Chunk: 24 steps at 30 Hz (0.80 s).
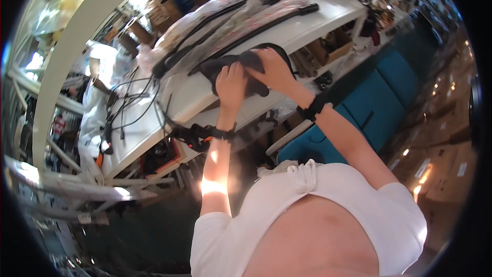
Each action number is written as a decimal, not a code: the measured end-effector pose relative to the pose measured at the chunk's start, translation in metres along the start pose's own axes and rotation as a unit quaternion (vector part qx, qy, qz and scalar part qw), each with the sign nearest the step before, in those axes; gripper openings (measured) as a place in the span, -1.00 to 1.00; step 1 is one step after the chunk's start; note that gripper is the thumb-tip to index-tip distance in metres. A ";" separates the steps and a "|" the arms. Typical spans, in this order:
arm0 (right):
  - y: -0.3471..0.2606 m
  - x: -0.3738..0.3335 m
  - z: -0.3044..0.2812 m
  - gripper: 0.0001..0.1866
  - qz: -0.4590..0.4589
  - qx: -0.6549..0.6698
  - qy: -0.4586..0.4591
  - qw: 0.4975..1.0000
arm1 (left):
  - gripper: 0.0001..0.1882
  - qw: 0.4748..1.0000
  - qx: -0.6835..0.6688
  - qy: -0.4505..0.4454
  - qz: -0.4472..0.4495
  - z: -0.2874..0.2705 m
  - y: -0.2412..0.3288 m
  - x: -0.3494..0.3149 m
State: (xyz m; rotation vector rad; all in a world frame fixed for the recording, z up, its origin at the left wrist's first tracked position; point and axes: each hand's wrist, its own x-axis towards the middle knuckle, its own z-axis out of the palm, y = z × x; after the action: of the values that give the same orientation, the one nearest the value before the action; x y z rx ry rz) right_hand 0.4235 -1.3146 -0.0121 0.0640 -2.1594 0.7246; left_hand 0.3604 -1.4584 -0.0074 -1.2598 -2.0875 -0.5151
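Observation:
At the near edge of a white worktable [189, 92], both my hands grip a dark, curved piece [253, 87] with a smooth, rounded outline; its exact kind I cannot make out. My left hand [230, 83] lies over its near left side with bent fingers. Higher up and to the right, my right hand [274, 67] grasps it, thumb toward the middle. Part of the piece is hidden beneath my fingers. Just beyond it, long black bars [271, 22] lie partly wrapped in clear plastic.
Black cables [134, 118] spread over the table's left end, near an orange-tipped tool [100, 159]. Cardboard tubes [138, 31] stand behind. A lower shelf [246, 107] holds loose parts. Teal padded seats [369, 102] are at the right, with cardboard boxes [435, 169] beyond.

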 end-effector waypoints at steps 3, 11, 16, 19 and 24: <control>-0.031 0.008 0.024 -0.53 -0.018 0.007 -0.067 0.998 | -0.52 0.998 0.035 0.008 -0.047 -0.026 -0.023 -0.030; -0.034 0.035 0.048 -0.54 -0.005 0.020 -0.146 0.989 | -0.63 0.995 0.003 -0.016 -0.103 -0.051 -0.037 -0.018; -0.031 0.032 0.049 -0.55 0.003 0.022 -0.144 0.989 | -0.61 0.991 -0.021 -0.037 -0.124 -0.041 -0.041 -0.018; -0.031 0.025 0.040 -0.51 -0.056 0.017 -0.107 0.993 | -0.56 0.992 0.016 -0.027 -0.123 -0.036 -0.026 -0.027; -0.049 0.004 0.021 -0.48 -0.044 0.056 -0.141 0.987 | -0.48 0.991 0.076 -0.005 -0.114 -0.043 -0.009 -0.052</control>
State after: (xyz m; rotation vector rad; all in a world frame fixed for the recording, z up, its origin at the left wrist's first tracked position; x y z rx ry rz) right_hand 0.4198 -1.3655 0.0039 0.3372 -2.3644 0.8262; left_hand 0.3834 -1.5220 -0.0125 -0.9459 -2.2470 -0.4380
